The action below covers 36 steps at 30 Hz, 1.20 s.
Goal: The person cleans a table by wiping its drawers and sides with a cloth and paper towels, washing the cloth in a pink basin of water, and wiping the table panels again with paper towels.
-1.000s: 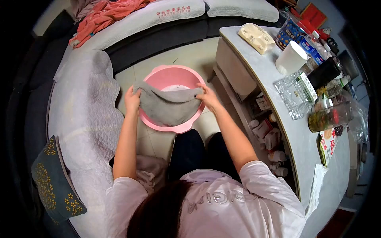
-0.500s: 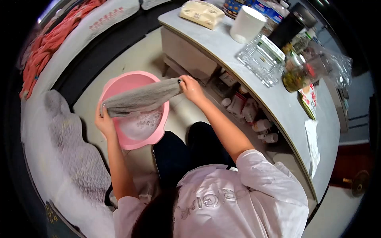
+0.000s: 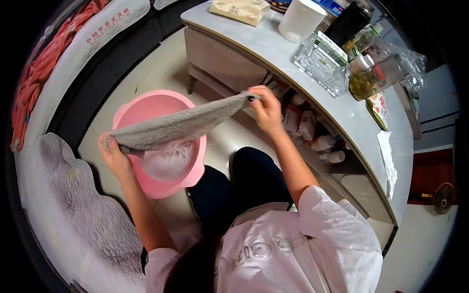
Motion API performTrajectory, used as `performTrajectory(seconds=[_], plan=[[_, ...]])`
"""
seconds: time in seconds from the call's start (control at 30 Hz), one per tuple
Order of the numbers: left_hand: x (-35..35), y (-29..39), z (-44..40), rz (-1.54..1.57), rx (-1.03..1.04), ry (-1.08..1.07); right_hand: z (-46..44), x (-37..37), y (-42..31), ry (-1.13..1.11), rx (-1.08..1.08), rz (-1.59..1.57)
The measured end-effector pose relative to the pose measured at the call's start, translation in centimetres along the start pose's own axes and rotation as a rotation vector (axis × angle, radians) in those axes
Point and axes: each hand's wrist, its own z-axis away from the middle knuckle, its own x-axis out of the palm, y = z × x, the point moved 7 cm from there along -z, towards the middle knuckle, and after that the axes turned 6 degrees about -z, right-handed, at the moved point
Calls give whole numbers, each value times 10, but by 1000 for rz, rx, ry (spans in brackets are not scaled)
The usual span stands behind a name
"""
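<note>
A grey towel [image 3: 181,125] is stretched between my two hands, slanting up to the right. My left hand [image 3: 115,155] grips its lower left end, with the fingers closed round the cloth. At the upper right end, my right hand [image 3: 266,108] pinches the other corner. Below the cloth stands a pink basin [image 3: 196,172] on the floor, with foamy, cloudy water [image 3: 168,161] in it. The towel hangs above the basin and hides part of its inside.
To the right, a grey-topped table [image 3: 273,53] carries a tissue pack [image 3: 238,10], a white roll [image 3: 302,20], a clear plastic tray [image 3: 320,66] and jars. Boxes and bottles fill its open shelf. On the left runs a sofa with a grey quilted cover [image 3: 88,195].
My hands have moved further apart, the left one down and leftward, the right one rightward, drawing the towel out longer. The view has shifted a little.
</note>
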Motion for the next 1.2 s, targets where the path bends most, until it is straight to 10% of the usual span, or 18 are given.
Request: performTrajectory(seconds=[0.13, 0.33, 0.63, 0.83, 0.97, 1.2], plan=[[54, 37, -1, -464, 6, -57, -4, -20, -12, 99, 270, 194], [155, -1, 72, 71, -562, -190, 8, -9, 13, 355, 473, -140], [244, -35, 119, 308, -533, -523, 41, 37, 31, -78, 584, -430], [260, -53, 108, 404, -636, -695, 62, -7, 75, 231, 580, -105], [271, -47, 90, 467, -619, -874, 74, 8, 119, 32, 978, -712], [277, -81, 54, 219, -356, -291, 21, 1, 89, 360, 288, -403]])
